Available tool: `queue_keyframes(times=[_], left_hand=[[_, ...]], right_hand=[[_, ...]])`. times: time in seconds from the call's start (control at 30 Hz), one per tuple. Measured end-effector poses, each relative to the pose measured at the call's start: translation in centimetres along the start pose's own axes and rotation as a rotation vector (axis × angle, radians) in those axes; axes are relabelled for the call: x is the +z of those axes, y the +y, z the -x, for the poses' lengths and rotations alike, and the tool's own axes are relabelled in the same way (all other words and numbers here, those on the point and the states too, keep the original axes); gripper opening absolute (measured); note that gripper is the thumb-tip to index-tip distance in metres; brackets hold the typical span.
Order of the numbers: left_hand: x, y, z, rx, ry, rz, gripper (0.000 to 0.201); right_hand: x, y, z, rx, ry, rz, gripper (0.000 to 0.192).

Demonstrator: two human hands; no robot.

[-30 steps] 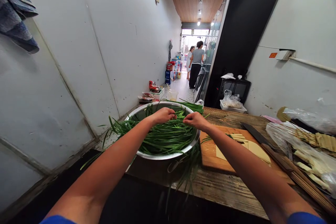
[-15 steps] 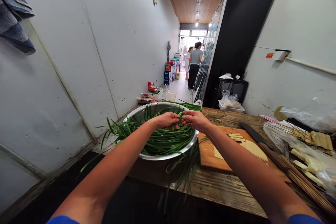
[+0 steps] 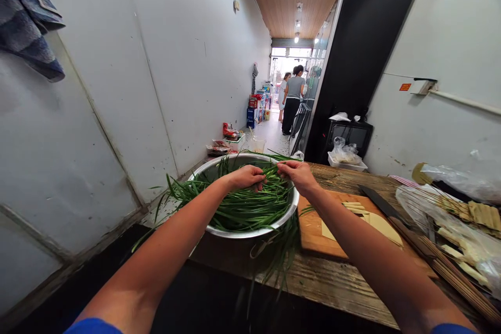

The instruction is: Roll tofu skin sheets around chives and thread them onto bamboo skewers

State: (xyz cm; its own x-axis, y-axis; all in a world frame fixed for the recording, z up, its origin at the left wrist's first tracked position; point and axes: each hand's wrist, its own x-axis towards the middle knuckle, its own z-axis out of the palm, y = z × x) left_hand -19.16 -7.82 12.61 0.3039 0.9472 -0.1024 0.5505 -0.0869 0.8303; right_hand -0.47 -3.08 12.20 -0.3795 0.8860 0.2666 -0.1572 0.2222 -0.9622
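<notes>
Long green garlic chives (image 3: 250, 214) fill a wide metal basin (image 3: 291, 212), some spilling over its rim on the left and at the front. Over the basin, my left hand (image 3: 247, 177) is closed with fingertips curled around a few chive strands. My right hand (image 3: 297, 173) pinches thin green chive pieces between thumb and forefinger, a short way to the right of the left hand. Exactly how many strands each hand holds is too small to tell.
Right of the basin lies a wooden cutting board (image 3: 313, 235) with sliced tofu sheets (image 3: 379, 227) and a dark knife (image 3: 378, 201). Skewers (image 3: 465, 284) and plastic bags (image 3: 415, 201) lie further right. Two people (image 3: 293, 96) stand down the corridor.
My hands have drawn a little apart, the right one moving right from the left one. The whole view has shifted slightly.
</notes>
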Motion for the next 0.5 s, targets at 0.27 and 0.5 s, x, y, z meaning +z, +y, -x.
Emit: queue_keyframes(times=[0.27,0.5], left_hand=[[-3.3,-0.6,2.8,-0.118,0.292,-0.662,0.034],[-0.5,4.1,2.1,0.340,0.275,-0.128,0.037]], right_hand=[[-1.6,-4.4,-1.0,-0.192,0.023,0.274,0.028],[0.8,-6.1,-0.2,-0.148,-0.049,0.051,0.027]])
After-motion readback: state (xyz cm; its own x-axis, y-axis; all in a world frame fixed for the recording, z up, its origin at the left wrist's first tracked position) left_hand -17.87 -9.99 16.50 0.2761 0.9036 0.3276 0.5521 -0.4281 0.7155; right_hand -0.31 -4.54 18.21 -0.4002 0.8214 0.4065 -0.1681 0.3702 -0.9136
